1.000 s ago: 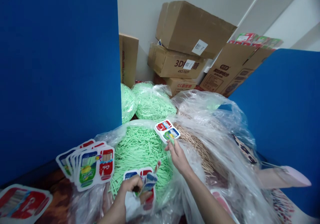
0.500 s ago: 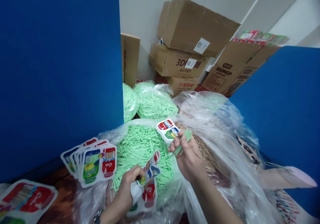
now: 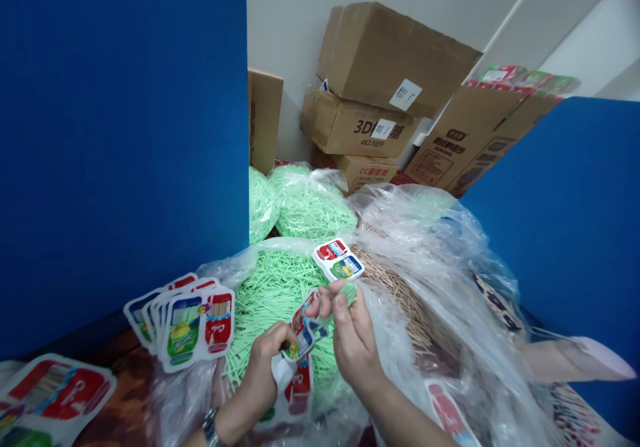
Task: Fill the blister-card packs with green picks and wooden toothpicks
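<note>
Blue partitions [image 3: 120, 134] wall off both sides of a brown wooden tabletop [image 3: 120, 394]; behind it, cardboard boxes [image 3: 395, 60] are stacked against a white wall; clear plastic bags cover most of the tabletop, one heaped with green sticks [image 3: 270, 280], the one to its right with brown sticks [image 3: 400, 300]; a fan of pouches [image 3: 185, 320] lies toward the tabletop's left edge, and a lone pouch [image 3: 339, 260] rests on the bags farther back; over the green heap the left hand [image 3: 263, 364] has its grip closed on a printed pouch [image 3: 303, 330]; the right hand [image 3: 353, 344] has its grip pinched on a small green bundle [image 3: 349, 292] just beside that pouch's top.
</note>
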The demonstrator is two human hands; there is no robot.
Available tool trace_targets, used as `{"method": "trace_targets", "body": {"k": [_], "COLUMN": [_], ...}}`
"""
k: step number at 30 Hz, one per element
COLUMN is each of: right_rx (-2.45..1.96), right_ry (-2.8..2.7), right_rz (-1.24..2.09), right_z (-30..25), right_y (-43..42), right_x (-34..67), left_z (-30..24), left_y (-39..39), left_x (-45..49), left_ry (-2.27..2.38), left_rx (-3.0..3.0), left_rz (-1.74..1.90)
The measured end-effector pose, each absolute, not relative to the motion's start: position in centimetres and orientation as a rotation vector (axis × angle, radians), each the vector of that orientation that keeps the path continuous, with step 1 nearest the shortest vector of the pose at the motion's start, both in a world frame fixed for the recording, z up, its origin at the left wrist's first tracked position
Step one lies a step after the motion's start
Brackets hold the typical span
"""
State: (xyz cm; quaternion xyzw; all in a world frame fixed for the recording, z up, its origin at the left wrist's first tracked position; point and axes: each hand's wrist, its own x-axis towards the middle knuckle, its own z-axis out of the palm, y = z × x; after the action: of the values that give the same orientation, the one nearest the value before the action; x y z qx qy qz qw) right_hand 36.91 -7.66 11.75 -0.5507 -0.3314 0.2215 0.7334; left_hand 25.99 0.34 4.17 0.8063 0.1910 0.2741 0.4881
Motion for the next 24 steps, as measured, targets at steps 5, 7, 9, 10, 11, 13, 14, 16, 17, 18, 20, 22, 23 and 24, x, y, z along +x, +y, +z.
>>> {"method": "trace_targets", "body": {"k": [5, 7, 9, 10, 11, 13, 14, 16, 17, 18, 20, 22, 23, 24], "right_rx": [-1.334, -1.389, -1.425, -1.438, -1.447, -1.468, -1.478, -1.474, -1.452, -1.427, -1.388, -1.383, -1.384, -1.378], "right_ry": [-0.769, -0.791, -0.799, -0.797, -0.802, -0.858, -0.916, -1.032, -1.057, -1.047, -0.966, -0.886, -0.858, -0.833], "right_rz": [0.386, 0.332, 0.288, 0.277, 0.271, 0.278, 0.292, 0.318, 0.321, 0.328, 0.375, 0.519, 0.61, 0.687], "right_z": [11.4, 11.3, 11.0, 10.8, 10.7, 10.3, 10.1, 9.8, 9.7, 9.6, 9.2, 8.7, 8.4, 8.1], "right_y": [-7.5, -7.5, -7.6, -7.6, -7.7, -8.1, -8.3, -8.8, -8.9, -9.0, -9.0, -8.8, -8.6, -8.5], "right_x": [36.6, 36.4, 36.1, 36.0, 35.9, 35.8, 35.9, 36.7, 37.4, 38.1, 39.9, 41.3, 41.8, 42.1], "left_z": [4.5, 4.5, 4.6, 4.6, 4.8, 5.1, 5.2, 5.3, 5.3, 5.2, 5.0, 4.8, 4.8, 4.8], "left_y": [0.3, 0.1, -0.1, -0.1, -0.2, -0.1, 0.0, 0.3, 0.5, 0.7, 1.1, 1.4, 1.4, 1.4], "left_x": [26.3, 26.4, 26.5, 26.6, 26.6, 26.7, 26.7, 26.7, 26.6, 26.6, 26.5, 26.4, 26.4, 26.3], "left_ry": [0.468, 0.461, 0.458, 0.46, 0.466, 0.483, 0.488, 0.478, 0.463, 0.448, 0.427, 0.419, 0.419, 0.42], "left_rx": [1.963, 1.958, 1.943, 1.931, 1.916, 1.88, 1.864, 1.847, 1.848, 1.849, 1.841, 1.804, 1.782, 1.759], "left_rz": [0.687, 0.694, 0.698, 0.701, 0.704, 0.713, 0.717, 0.713, 0.709, 0.702, 0.678, 0.644, 0.625, 0.607]}}
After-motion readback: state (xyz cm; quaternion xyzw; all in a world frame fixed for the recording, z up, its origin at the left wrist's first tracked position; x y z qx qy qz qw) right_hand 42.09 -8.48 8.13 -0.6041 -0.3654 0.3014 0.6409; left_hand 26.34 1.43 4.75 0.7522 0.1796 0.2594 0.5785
